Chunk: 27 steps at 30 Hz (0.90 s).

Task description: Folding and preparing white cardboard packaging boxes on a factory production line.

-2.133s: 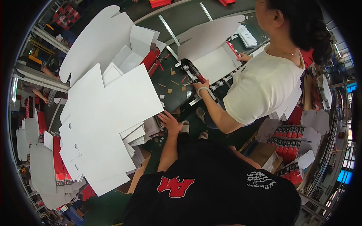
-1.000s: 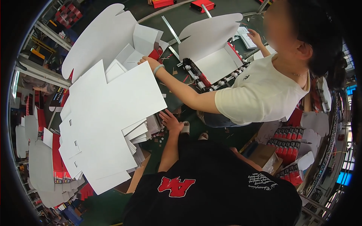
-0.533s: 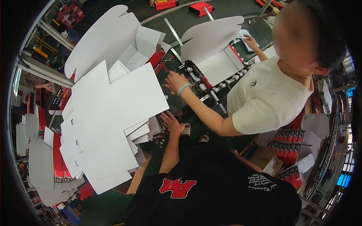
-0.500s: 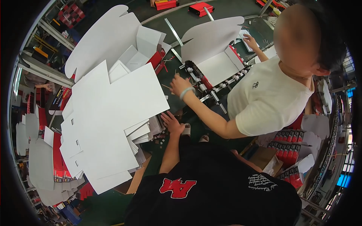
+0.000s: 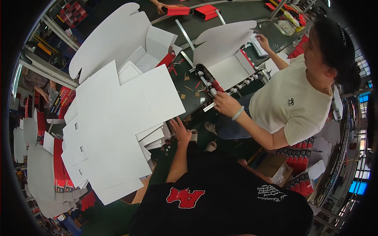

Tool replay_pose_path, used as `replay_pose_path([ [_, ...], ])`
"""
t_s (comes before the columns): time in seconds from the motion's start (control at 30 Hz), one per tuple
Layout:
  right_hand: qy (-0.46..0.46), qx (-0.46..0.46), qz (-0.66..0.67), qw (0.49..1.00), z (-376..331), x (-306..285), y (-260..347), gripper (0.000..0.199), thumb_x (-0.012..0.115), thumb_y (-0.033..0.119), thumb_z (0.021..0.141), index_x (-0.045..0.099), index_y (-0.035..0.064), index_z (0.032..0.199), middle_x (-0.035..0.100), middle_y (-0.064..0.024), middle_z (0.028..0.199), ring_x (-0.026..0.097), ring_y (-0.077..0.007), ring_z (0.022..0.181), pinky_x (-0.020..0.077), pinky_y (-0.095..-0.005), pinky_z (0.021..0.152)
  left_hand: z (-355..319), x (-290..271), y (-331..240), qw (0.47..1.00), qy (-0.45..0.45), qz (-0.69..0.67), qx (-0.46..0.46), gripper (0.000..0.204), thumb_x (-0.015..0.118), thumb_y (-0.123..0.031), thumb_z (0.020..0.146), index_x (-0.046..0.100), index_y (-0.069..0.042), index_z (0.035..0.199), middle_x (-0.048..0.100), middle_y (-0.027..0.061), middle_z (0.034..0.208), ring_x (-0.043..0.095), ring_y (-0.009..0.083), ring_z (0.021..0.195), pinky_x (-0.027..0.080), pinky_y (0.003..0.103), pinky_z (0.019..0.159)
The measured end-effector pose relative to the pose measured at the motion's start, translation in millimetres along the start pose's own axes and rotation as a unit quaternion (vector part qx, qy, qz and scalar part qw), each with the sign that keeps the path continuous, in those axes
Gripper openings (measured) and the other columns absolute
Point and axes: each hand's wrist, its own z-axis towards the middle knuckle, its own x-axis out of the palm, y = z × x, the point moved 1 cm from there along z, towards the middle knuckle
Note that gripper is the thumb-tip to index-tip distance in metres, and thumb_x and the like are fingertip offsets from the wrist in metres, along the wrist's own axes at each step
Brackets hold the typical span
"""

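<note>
My left hand (image 5: 181, 132) is at the right edge of a stack of flat white die-cut cardboard blanks (image 5: 110, 133). Its fingers are stretched out and slightly apart, with the tips by the edge of the top sheet; I cannot tell how firmly they touch it. Several smaller white sheets (image 5: 151, 137) stick out under that edge, close to my wrist. Of my right arm only a sliver (image 5: 252, 168) shows beside my black shirt; the hand itself is out of sight. Behind the blanks stands an open white carton (image 5: 108, 41) with its tall lid up and white inserts inside.
A co-worker (image 5: 289, 100) in a white top stands to the right, one hand on the frame of a roller fixture holding an open white box (image 5: 232, 72). Red boxes (image 5: 206, 12) lie on the far bench. Printed red cartons (image 5: 297, 161) are stacked at right, more cartons (image 5: 41, 169) at left.
The co-worker has leaned back to the right and drawn the nearer hand from the bench to the fixture. The top blank has shifted slightly right. My left hand has hardly moved.
</note>
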Motion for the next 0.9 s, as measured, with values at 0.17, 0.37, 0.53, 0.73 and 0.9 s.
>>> replay_pose_path([
  [0.17,-0.055,0.012,-0.005,0.998,-29,15,11,0.027,0.056,0.027,0.077,0.067,0.0049,0.088,0.065,-0.0148,0.09,0.064,-0.0297,0.087,0.0516,-0.0431,0.069,-6,-6,0,1.0,-0.011,0.017,-0.002,0.09,0.06,-0.009,0.066,0.011,0.0,0.14,0.001,0.0241,0.147,0.004,0.0367,0.137,0.021,0.043,0.108],
  [0.37,-0.135,0.006,-0.007,0.991,-45,56,19,0.024,0.056,0.027,0.078,0.068,0.0067,0.084,0.065,-0.013,0.084,0.064,-0.0287,0.083,0.0513,-0.0422,0.065,-22,-12,10,1.0,-0.014,0.019,0.001,0.081,0.058,-0.01,0.068,0.018,0.005,0.137,0.008,0.0243,0.145,0.02,0.0395,0.132,0.036,0.04,0.1],
  [0.53,-0.202,-0.02,0.002,0.979,-52,102,44,0.022,0.056,0.027,0.078,0.068,0.0083,0.081,0.065,-0.0116,0.079,0.064,-0.0279,0.079,0.0512,-0.0414,0.062,-62,-14,29,0.992,0.107,-0.041,-0.057,0.067,0.057,-0.021,0.073,0.033,0.003,0.131,0.03,0.0287,0.136,0.029,0.0424,0.126,0.032,0.043,0.102],
  [0.73,-0.173,0.03,0.092,0.98,-34,207,51,0.024,0.054,0.027,0.08,0.069,0.0077,0.082,0.065,-0.0137,0.081,0.064,-0.0289,0.082,0.0516,-0.0396,0.066,-137,-22,93,0.788,0.207,-0.481,-0.323,0.053,0.059,-0.035,0.08,0.047,0.0,0.118,0.058,0.0138,0.107,0.057,0.0304,0.098,0.046,0.041,0.086],
  [0.9,-0.203,0.008,0.126,0.971,-49,303,39,0.022,0.053,0.021,0.08,0.069,0.0066,0.08,0.066,-0.0148,0.085,0.065,-0.028,0.084,0.0522,-0.0385,0.067,-159,-53,184,0.344,0.07,-0.84,-0.415,0.055,0.035,-0.043,0.093,0.046,0.004,0.121,0.056,0.0154,0.115,0.055,0.0284,0.105,0.046,0.041,0.085],
])
